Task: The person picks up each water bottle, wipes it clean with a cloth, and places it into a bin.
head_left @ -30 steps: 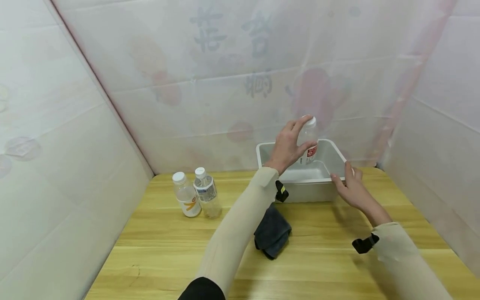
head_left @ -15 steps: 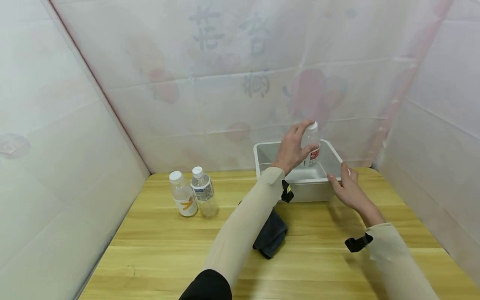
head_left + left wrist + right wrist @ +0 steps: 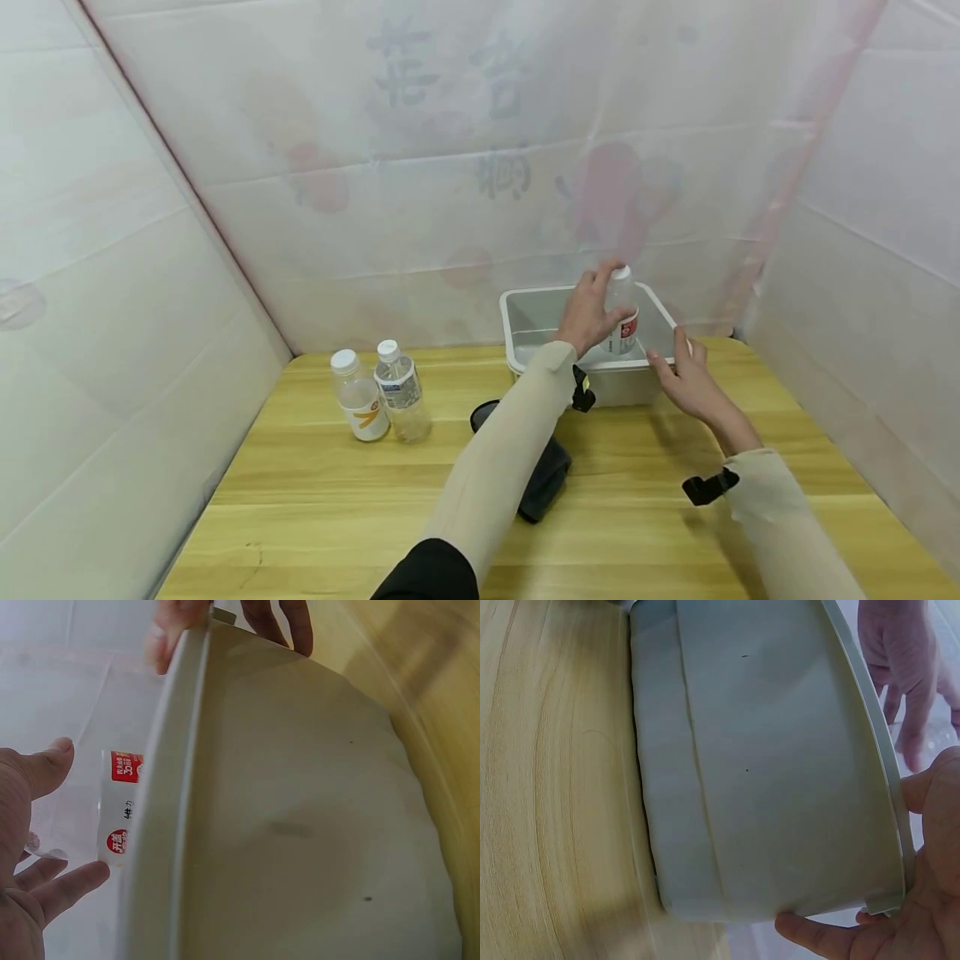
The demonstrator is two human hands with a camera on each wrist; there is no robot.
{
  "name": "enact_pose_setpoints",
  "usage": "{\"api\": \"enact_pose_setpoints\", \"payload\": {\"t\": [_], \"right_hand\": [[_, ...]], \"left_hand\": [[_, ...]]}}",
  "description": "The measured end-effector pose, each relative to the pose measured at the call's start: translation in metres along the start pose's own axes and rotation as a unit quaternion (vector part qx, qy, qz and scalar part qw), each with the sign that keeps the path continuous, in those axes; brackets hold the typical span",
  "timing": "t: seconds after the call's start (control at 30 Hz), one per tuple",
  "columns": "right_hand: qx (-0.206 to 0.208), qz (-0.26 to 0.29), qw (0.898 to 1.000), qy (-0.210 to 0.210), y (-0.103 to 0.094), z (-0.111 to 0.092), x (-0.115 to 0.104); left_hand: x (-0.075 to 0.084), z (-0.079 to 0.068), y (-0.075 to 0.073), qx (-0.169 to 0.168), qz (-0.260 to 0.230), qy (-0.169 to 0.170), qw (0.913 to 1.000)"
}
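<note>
My left hand (image 3: pixel 588 312) holds a clear plastic bottle (image 3: pixel 628 332) upright inside the light grey rectangular bin (image 3: pixel 517 354). Its white cap (image 3: pixel 620 273) is up by my index finger, and a red-and-white label circles the lower part. In the left wrist view, my thumb and fingers lie on either side of the bottle (image 3: pixel 120 799), with the bin's rim hiding the label's far edge. My right hand (image 3: pixel 693 379) grips the bin's front right corner, as the right wrist view also shows, thumb over the rim and fingers beneath it.
Two more capped bottles stand side by side at the left: one with a white-and-orange label (image 3: pixel 366 415), one clear with a grey-blue label (image 3: pixel 401 392). A dark grey cloth (image 3: pixel 547 483) lies on the wooden table (image 3: pixel 315 500) under my left forearm. Pale sheets wall the table.
My left hand and the bottle have moved down deeper into the bin. My right hand stays at the bin's corner. The whole head view has shifted slightly.
</note>
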State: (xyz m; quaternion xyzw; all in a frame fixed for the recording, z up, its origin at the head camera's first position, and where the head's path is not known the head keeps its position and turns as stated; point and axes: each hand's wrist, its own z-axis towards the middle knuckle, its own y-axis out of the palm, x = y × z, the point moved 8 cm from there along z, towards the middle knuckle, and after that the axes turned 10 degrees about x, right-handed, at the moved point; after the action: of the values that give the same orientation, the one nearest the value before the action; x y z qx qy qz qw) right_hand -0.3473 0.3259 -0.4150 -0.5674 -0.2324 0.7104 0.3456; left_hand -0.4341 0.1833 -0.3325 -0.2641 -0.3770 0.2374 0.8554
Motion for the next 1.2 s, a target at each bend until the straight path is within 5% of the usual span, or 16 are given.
{"api": "enact_pose_setpoints", "payload": {"t": [0.47,0.7,1.2], "right_hand": [[-0.004,0.003,1.0,0.004,-0.003,-0.009,0.005],[-0.017,-0.005,1.0,0.002,0.002,-0.005,0.002],[-0.02,0.001,1.0,-0.005,0.002,-0.007,0.0]], "left_hand": [[-0.004,-0.007,0.038,-0.034,0.023,-0.032,0.9986],[-0.009,-0.008,0.049,-0.055,0.017,-0.078,0.9953],[-0.009,-0.011,0.061,-0.043,0.031,-0.074,0.9958]]}}
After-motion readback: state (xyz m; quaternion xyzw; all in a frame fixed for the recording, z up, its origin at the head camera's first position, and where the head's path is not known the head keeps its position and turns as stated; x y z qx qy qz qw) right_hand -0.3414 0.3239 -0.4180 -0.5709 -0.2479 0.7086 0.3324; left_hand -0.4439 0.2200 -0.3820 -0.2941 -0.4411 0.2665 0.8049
